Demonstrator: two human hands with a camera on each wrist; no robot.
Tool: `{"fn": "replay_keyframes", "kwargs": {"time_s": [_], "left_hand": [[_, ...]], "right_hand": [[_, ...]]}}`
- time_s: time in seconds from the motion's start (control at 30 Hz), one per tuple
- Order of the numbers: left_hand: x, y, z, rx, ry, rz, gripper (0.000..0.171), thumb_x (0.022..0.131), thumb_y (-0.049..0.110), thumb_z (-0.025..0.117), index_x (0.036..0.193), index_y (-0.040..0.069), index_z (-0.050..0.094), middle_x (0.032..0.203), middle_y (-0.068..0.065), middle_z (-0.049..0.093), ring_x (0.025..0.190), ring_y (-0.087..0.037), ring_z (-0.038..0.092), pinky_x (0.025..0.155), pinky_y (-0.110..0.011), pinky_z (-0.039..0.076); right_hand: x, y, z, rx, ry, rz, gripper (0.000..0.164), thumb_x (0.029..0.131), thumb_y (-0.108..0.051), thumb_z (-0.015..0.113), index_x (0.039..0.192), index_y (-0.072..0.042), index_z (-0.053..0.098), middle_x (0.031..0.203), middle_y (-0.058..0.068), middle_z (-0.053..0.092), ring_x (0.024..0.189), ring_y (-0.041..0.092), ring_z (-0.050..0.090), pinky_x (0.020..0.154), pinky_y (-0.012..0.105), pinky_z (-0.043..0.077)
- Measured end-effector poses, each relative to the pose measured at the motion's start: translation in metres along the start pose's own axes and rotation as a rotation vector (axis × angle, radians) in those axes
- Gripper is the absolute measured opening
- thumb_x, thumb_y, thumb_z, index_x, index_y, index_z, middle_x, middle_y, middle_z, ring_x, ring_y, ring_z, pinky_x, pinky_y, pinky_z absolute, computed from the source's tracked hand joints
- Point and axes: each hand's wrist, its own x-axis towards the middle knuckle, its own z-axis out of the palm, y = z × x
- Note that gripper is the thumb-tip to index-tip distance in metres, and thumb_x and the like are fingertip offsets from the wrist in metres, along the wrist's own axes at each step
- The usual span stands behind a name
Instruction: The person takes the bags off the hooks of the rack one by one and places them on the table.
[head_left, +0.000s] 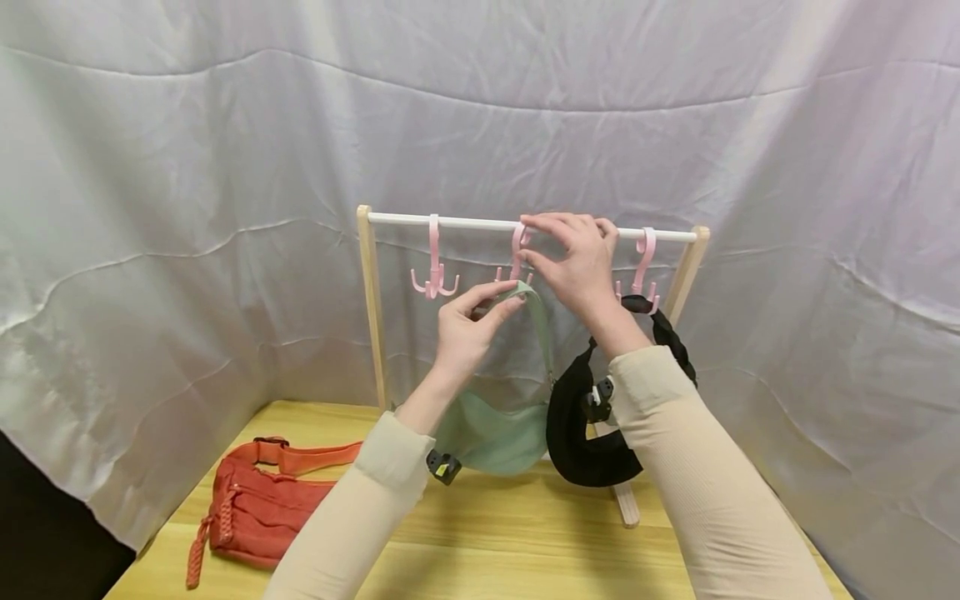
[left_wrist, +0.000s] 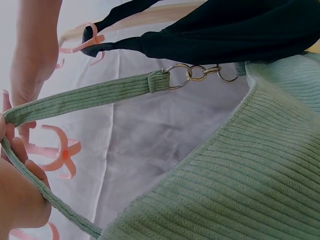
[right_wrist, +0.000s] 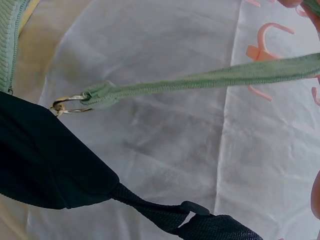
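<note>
One pale grey curtain took up the whole backdrop from where I stood, creased and hanging in folds. Before it was a yellow wood-grained table, and on that stood a rack with wooden posts and a white bar across the top. Two long beige sleeves reached in towards it.

Three bags were about. The black bag hung from the right end of the rack. The red bag lay on the table at the left, partly behind the left sleeve. The green bag, ribbed, was suspended in front of the rack's middle, above the table, beside the black one.

The right hand was up at the bar, thumb and forefinger clamped on the middle hook near its top. The left hand, lower down, had its fingertips and thumb pinched together on the top of the green strap, just by that hook's prongs; I could not tell whether strap and prongs touched.

Pink like the middle one, the left hook and right hook hung from the bar, the right carrying the black bag's strap. Smallest were the metal rings at the green strap's end.
</note>
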Motion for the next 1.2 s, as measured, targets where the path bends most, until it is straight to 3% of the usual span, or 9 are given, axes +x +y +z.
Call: {"fn": "replay_keyframes", "kwargs": {"time_s": [0.2,0.27,0.5,0.77,1.2], "left_hand": [[-0.006,0.005,-0.005,0.006,0.009,0.009,0.026,0.089,0.005,0.081,0.115,0.003,0.078,0.093,0.008,0.076,0.058,-0.006,0.043,0.053,-0.019,0.034],[-0.007,0.007,-0.006,0.009,0.008,0.011,0.027,0.089,0.005,0.081,0.116,0.002,0.078,0.094,0.007,0.076,0.058,-0.006,0.043,0.054,-0.019,0.035],[-0.014,0.013,-0.017,0.004,0.018,0.019,0.027,0.089,0.003,0.081,0.116,0.000,0.077,0.109,-0.007,0.078,0.072,-0.006,0.061,0.061,-0.018,0.047],[-0.022,0.013,-0.029,0.015,0.030,0.000,0.027,0.089,0.004,0.081,0.116,0.001,0.078,0.102,0.007,0.078,0.071,-0.006,0.060,0.061,-0.018,0.046],[-0.041,0.020,-0.050,0.025,0.024,0.003,0.026,0.090,-0.001,0.079,0.116,-0.003,0.076,0.101,0.012,0.077,0.071,-0.008,0.057,0.060,-0.017,0.044]], "right_hand": [[-0.001,0.001,0.000,-0.001,0.004,-0.017,0.043,0.085,-0.025,0.088,0.126,-0.018,0.076,0.123,0.004,0.075,0.110,0.029,0.059,0.108,0.052,0.023],[-0.001,0.002,-0.001,-0.004,0.011,-0.024,0.043,0.085,-0.025,0.088,0.125,-0.018,0.077,0.122,0.004,0.075,0.109,0.029,0.059,0.107,0.052,0.023],[-0.001,0.004,0.000,-0.011,0.019,-0.044,0.042,0.086,-0.024,0.087,0.127,-0.018,0.076,0.122,0.004,0.075,0.109,0.030,0.059,0.107,0.052,0.024],[-0.001,0.006,-0.003,-0.033,0.008,-0.059,0.048,0.085,-0.023,0.086,0.131,-0.017,0.074,0.126,0.006,0.074,0.110,0.029,0.060,0.106,0.055,0.024],[-0.005,-0.003,-0.010,-0.035,-0.107,-0.013,0.070,0.088,-0.023,0.083,0.152,-0.014,0.055,0.139,0.000,0.068,0.121,0.027,0.058,0.112,0.052,0.022]]}}
